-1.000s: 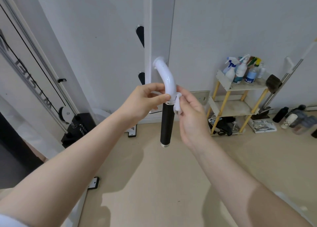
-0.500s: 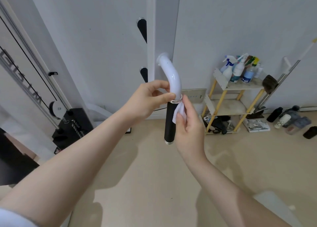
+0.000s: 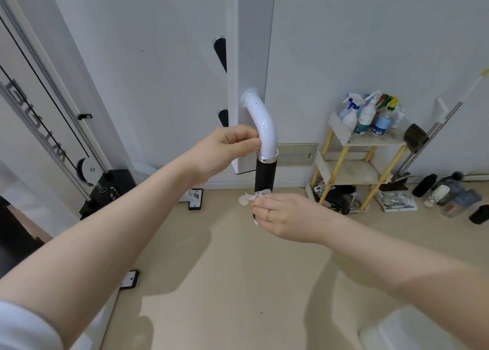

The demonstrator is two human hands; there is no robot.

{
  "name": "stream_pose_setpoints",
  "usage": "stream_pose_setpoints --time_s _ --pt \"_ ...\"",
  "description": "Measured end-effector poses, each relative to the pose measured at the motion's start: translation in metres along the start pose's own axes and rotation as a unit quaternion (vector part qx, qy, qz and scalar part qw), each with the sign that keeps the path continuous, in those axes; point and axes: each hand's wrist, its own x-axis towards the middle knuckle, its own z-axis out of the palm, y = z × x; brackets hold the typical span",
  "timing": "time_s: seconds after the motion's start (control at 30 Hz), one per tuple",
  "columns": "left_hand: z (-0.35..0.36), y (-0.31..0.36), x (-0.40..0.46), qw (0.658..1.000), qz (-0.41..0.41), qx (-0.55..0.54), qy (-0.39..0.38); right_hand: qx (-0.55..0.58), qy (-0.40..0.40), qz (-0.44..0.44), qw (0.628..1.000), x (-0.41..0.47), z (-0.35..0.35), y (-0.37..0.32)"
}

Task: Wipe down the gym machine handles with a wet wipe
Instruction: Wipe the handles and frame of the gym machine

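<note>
A curved white handle arm (image 3: pixel 262 123) juts from the white machine post (image 3: pixel 251 45) and ends in a black grip (image 3: pixel 265 175) under a silver collar. My left hand (image 3: pixel 227 148) pinches the white tube just above the collar. My right hand (image 3: pixel 285 216), with a ring on one finger, is wrapped around the lower end of the black grip and holds a crumpled white wet wipe (image 3: pixel 250 197) against it. The grip's bottom end is hidden by that hand.
Two more black handles (image 3: pixel 221 53) stick out of the post higher up. A cable machine frame (image 3: pixel 53 127) stands at the left. A small yellow-legged shelf (image 3: pixel 354 161) with spray bottles, a mop and several bottles line the right wall. Beige floor lies below.
My right hand has slid the wipe down the black grip from the collar to its lower end. My left hand has stayed on the white tube. The view shifted slightly.
</note>
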Motion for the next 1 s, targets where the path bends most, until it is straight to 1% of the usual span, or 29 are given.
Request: stream_pose_setpoints --time_s 0.03,0.07,0.1,0.2,0.23,0.3,0.33,0.37,0.4,0.43,0.5,0.53,0.57,0.6,0.67,0.7,0.73,0.8,0.9,0.97,1.0 --pt "0.000 0.000 -0.001 1.000 0.001 -0.001 -0.006 -0.020 -0.023 -0.045 0.999 0.000 -0.005 0.006" --pt "0.000 0.000 -0.001 1.000 0.001 -0.002 -0.010 -0.033 -0.033 -0.067 0.997 0.003 -0.011 0.014" --pt "0.001 0.000 -0.002 1.000 0.001 -0.002 -0.012 -0.041 -0.028 -0.066 0.997 0.009 -0.016 0.024" --pt "0.001 0.002 -0.006 1.000 -0.007 -0.026 -0.016 -0.082 -0.008 0.011 0.997 0.023 -0.019 0.033" --pt "0.000 0.002 -0.007 0.999 -0.009 -0.032 -0.016 -0.102 -0.031 0.015 0.994 0.024 -0.014 0.023" --pt "0.000 0.004 -0.007 1.000 -0.007 -0.011 -0.015 -0.121 -0.139 -0.028 0.982 0.021 -0.003 -0.009" --pt "0.000 0.005 -0.007 1.000 -0.005 0.002 -0.020 -0.113 -0.191 -0.043 0.974 0.021 -0.002 -0.021" --pt "0.001 0.007 -0.008 1.000 -0.002 0.010 -0.028 -0.097 -0.212 -0.032 0.972 0.024 -0.003 -0.024" --pt "0.002 0.008 -0.008 0.999 0.002 0.012 -0.035 -0.080 -0.198 -0.003 0.977 0.030 -0.007 -0.019" --pt "0.003 0.008 -0.008 0.999 0.004 0.010 -0.040 -0.074 -0.166 0.029 0.983 0.037 -0.011 -0.011" --pt "0.004 0.007 -0.007 0.999 0.005 0.008 -0.041 -0.093 -0.111 0.117 0.983 0.047 -0.022 0.005" --pt "0.004 0.007 -0.007 0.999 0.006 0.006 -0.039 -0.109 -0.098 0.142 0.979 0.048 -0.024 0.007" --pt "0.003 0.006 -0.007 0.999 0.005 0.007 -0.037 -0.122 -0.088 0.142 0.978 0.045 -0.022 0.002" --pt "0.002 0.005 -0.007 0.999 0.003 0.009 -0.033 -0.124 -0.102 0.125 0.979 0.043 -0.017 -0.008" --pt "0.002 0.005 -0.007 0.999 0.000 0.017 -0.027 -0.105 -0.163 0.070 0.979 0.035 -0.008 -0.026" --pt "0.002 0.005 -0.007 0.999 0.001 0.022 -0.027 -0.090 -0.181 0.058 0.978 0.033 -0.005 -0.029" --pt "0.003 0.005 -0.007 0.999 0.005 0.023 -0.025 -0.077 -0.180 0.057 0.979 0.032 -0.003 -0.027" --pt "0.005 0.004 -0.007 1.000 0.015 0.017 -0.018 -0.050 -0.128 0.082 0.987 0.033 -0.006 -0.013" --pt "0.008 0.001 -0.007 0.999 0.029 0.012 -0.006 -0.038 -0.003 0.152 0.988 0.030 -0.020 0.001" --pt "0.011 -0.003 -0.009 0.999 0.034 0.006 0.001 -0.001 0.083 0.213 0.974 0.019 -0.020 -0.006" --pt "0.012 -0.004 -0.010 0.999 0.033 0.002 0.007 0.016 0.111 0.256 0.960 0.014 -0.018 -0.012"
